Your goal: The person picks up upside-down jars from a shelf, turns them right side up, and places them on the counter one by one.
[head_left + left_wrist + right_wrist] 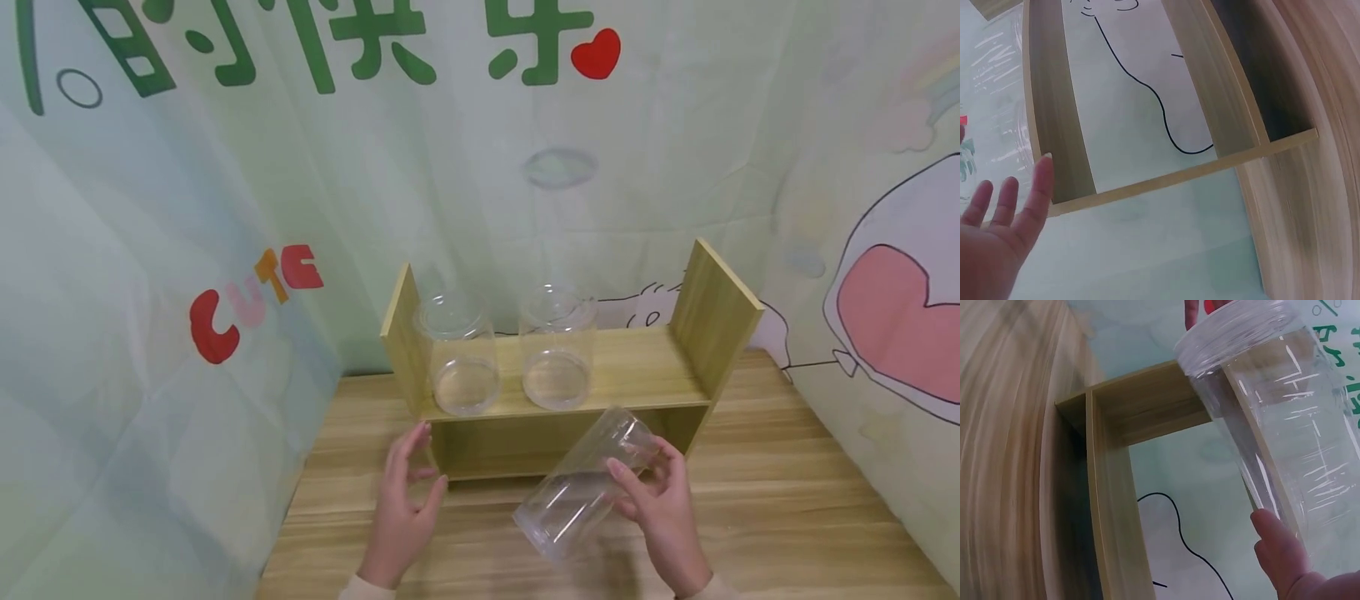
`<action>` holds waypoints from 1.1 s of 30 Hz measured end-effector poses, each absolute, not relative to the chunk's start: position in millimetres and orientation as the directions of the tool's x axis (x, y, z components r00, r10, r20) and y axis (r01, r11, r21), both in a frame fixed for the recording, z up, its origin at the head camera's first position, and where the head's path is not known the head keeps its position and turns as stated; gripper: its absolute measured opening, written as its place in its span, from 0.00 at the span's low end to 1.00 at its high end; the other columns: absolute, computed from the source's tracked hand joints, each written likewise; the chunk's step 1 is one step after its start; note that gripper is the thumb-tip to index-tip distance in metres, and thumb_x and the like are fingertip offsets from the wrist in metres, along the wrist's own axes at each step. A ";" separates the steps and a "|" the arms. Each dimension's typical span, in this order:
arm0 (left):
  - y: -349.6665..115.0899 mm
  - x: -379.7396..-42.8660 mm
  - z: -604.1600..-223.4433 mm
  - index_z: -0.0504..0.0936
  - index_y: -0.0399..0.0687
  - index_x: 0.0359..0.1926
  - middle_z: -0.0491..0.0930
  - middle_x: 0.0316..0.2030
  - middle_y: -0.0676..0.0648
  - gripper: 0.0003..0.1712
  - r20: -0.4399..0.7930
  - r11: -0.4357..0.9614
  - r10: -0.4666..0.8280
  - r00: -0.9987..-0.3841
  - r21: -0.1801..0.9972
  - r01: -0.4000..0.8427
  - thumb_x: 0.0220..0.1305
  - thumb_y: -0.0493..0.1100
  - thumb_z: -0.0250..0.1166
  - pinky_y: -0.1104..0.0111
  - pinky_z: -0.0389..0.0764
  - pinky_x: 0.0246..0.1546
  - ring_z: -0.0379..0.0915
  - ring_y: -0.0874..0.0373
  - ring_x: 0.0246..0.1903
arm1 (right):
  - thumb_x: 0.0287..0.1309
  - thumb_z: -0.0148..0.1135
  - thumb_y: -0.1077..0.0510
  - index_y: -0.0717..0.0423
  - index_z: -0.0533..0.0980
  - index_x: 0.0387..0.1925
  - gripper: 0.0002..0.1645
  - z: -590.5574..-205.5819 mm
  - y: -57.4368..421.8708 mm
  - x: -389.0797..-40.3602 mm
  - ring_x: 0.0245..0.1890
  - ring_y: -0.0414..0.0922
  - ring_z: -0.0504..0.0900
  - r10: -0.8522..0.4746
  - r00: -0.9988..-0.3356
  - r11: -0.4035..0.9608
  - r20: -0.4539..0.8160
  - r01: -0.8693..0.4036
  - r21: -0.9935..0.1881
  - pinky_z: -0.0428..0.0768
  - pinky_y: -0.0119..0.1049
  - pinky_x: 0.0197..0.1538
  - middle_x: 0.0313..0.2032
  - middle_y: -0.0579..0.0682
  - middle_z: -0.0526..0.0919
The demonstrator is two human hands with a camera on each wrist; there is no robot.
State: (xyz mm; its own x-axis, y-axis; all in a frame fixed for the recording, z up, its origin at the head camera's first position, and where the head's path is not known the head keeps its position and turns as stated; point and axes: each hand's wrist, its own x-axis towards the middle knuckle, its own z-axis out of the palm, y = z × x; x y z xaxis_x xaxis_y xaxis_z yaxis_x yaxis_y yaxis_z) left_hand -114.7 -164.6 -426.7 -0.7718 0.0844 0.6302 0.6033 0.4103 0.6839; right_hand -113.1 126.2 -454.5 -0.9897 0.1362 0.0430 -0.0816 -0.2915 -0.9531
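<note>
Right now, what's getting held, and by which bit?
The right hand holds a clear cylindrical jar by its side, near the end opposite the rim; the left hand holds nothing.

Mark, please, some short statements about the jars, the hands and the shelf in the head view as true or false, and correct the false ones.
1. The right hand holds a clear jar. True.
2. The held jar is upright. False: it is tilted.
3. The left hand also grips a jar. False: the left hand holds nothing.
4. Two other jars stand on the wooden shelf. True.
5. The printed word CUTE is left of the shelf in this view. True.
</note>
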 end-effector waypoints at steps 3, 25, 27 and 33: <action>-161.8 -112.0 -430.7 0.58 0.30 0.62 0.64 0.56 0.39 0.43 0.679 0.359 0.108 -0.726 0.654 0.666 0.40 0.17 0.60 0.60 0.79 0.35 0.63 0.53 0.52 | 0.58 0.56 0.63 0.53 0.49 0.58 0.32 -454.1 124.7 -110.5 0.43 0.47 0.77 0.123 -0.992 -0.319 -0.016 -0.024 -0.948 0.78 0.49 0.40 0.53 0.59 0.62; -109.3 -83.3 -450.7 0.50 0.29 0.63 0.50 0.61 0.28 0.54 0.720 0.059 0.364 -0.591 0.615 0.786 0.29 0.22 0.65 0.62 0.80 0.31 0.55 0.49 0.59 | 0.65 0.47 0.57 0.49 0.44 0.56 0.26 -468.0 127.0 -109.6 0.50 0.56 0.74 -0.060 -0.994 -0.529 -0.095 0.113 -0.841 0.72 0.55 0.48 0.53 0.56 0.60; -102.5 -79.9 -448.1 0.48 0.29 0.63 0.48 0.60 0.27 0.56 0.753 0.039 0.350 -0.557 0.583 0.812 0.28 0.22 0.66 0.62 0.80 0.31 0.55 0.49 0.59 | 0.65 0.48 0.55 0.49 0.45 0.55 0.26 -468.1 127.9 -109.0 0.51 0.57 0.73 -0.066 -0.991 -0.533 -0.119 0.136 -0.835 0.71 0.54 0.49 0.53 0.56 0.61; -87.3 -75.7 -453.6 0.49 0.23 0.60 0.48 0.59 0.24 0.51 0.844 0.051 0.248 -0.475 0.479 0.877 0.39 0.32 0.71 0.64 0.81 0.29 0.58 0.43 0.56 | 0.64 0.48 0.52 0.49 0.45 0.55 0.27 -469.9 128.6 -107.2 0.50 0.55 0.74 -0.079 -0.982 -0.535 -0.172 0.188 -0.824 0.71 0.53 0.49 0.55 0.59 0.58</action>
